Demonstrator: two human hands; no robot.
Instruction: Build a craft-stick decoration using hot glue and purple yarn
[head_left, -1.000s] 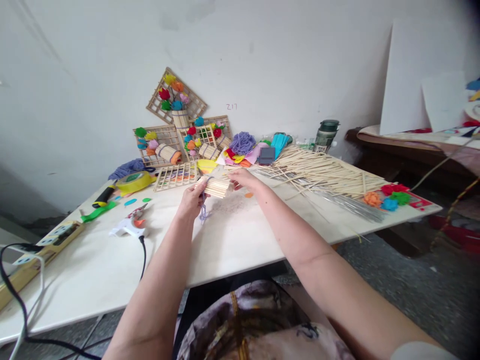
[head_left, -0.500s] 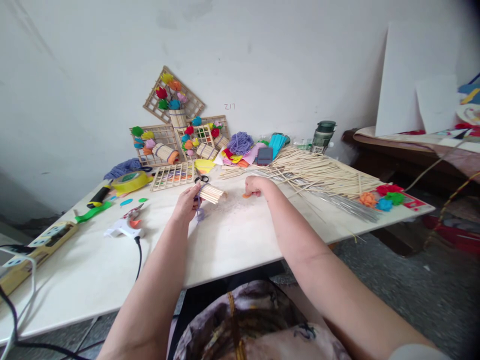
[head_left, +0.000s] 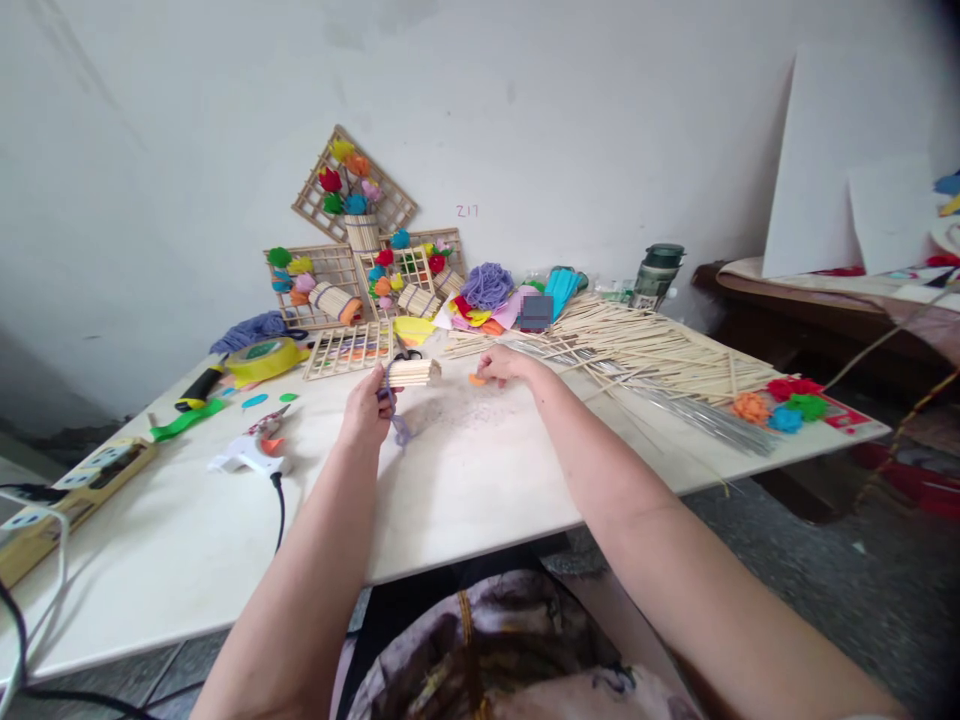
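Note:
My left hand [head_left: 369,405] is closed round one end of a small stick basket [head_left: 412,374], a tube of pale wooden sticks lying on its side in the air above the table. Purple yarn [head_left: 402,430] is wrapped about it and dangles below my fingers. To the right, my right hand [head_left: 501,367] pinches a small orange felt piece [head_left: 478,380] between thumb and fingertips, just over the tabletop. A gap separates the felt from the basket's far end. Behind the basket lie black-handled scissors [head_left: 406,352].
A white glue gun [head_left: 251,455] with a cord lies at left, near yellow tape [head_left: 262,362] and a power strip [head_left: 97,485]. Stick grids with felt flowers [head_left: 352,185] lean on the wall. Loose sticks [head_left: 660,345], a purple yarn ball [head_left: 487,287] and a bottle [head_left: 658,275] stand behind.
My right hand has come up and left with the orange felt piece, closer to the basket. The basket in my left hand has turned more level and risen slightly.

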